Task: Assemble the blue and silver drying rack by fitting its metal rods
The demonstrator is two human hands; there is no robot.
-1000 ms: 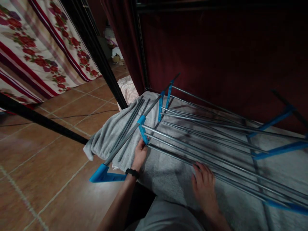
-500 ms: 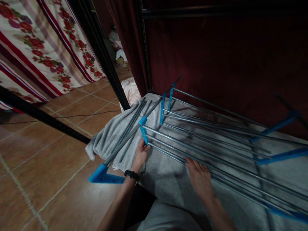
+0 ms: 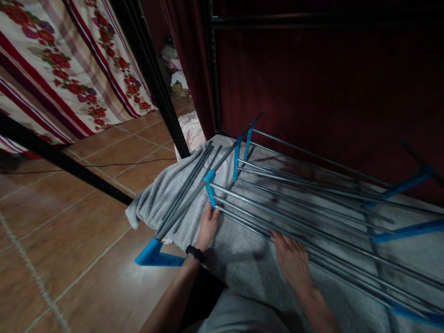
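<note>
A partly joined rack of grey metal tubes and blue plastic brackets lies on a grey blanket (image 3: 243,263). My left hand (image 3: 207,229), with a black band at its wrist, pinches the lower end of the nearest middle blue bracket (image 3: 210,190), where the lowest tube meets it. Farther right, my right hand (image 3: 293,261) has its fingers curled over the lowest metal tube (image 3: 243,225); its fingertips are partly hidden. A grey side pole (image 3: 187,201) runs through the brackets down to a blue corner piece (image 3: 152,254) at the near left.
Several loose tubes (image 3: 190,178) lie on the blanket left of the side pole. More blue brackets (image 3: 409,231) hold the tubes' far ends at right. Black metal frame posts (image 3: 152,78) stand around the blanket. Tiled floor (image 3: 93,240) and a flowered curtain (image 3: 69,69) are at left.
The view has shifted slightly, so everything sits a little farther right. Both hands keep their places on the bracket and the tube.
</note>
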